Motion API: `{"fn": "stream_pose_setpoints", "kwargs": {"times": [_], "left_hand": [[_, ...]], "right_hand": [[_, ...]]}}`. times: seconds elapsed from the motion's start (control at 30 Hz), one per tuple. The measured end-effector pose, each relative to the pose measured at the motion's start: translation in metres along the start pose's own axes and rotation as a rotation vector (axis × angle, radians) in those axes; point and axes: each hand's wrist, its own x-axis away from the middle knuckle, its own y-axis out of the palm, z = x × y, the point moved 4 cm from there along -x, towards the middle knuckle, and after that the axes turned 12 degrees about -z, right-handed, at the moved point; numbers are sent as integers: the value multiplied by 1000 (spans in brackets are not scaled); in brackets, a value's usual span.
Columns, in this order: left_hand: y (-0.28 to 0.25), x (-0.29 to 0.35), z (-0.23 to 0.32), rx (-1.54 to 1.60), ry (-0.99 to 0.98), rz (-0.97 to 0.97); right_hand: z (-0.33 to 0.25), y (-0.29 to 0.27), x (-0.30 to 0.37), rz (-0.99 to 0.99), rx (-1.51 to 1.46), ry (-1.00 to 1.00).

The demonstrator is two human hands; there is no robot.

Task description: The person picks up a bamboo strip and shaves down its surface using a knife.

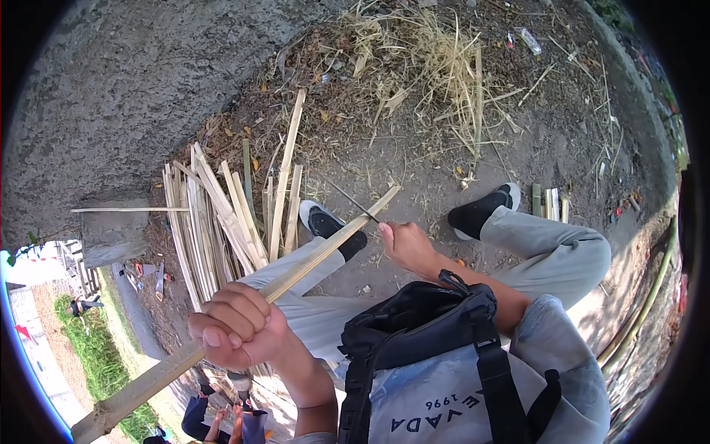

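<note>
My left hand (240, 325) is wrapped around a long, pale bamboo strip (325, 248). The strip slants from the lower left up to the middle, and its far tip points away from me between my feet. In my closed right hand (413, 248) is a knife (353, 200) with a thin dark blade; its handle is hidden by the fingers. The blade lies across the strip close to its far end, pointing up and left.
A bundle of split bamboo strips (222, 222) leans left of my feet, by a rough grey wall (140, 96). Shavings (444, 66) litter the ground ahead. Short bamboo pieces (551, 203) lie beside my right foot. A black bag (421, 318) hangs at my front. Another person's hands (225, 425) show lower left.
</note>
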Motion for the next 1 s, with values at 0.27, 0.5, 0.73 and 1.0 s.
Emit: {"fn": "stream_pose_setpoints", "kwargs": {"times": [0.27, 0.5, 0.73, 1.0], "left_hand": [[11, 0, -5, -46, 19, -57], [20, 3, -7, -364, -16, 489], [10, 1, -2, -443, -15, 605], [-10, 9, 0, -455, -42, 623]], "right_hand": [[13, 3, -5, -3, 32, 110], [56, 13, -26, 67, -53, 150], [-1, 3, 1, 117, -64, -56], [74, 17, -30, -36, -2, 199]]}}
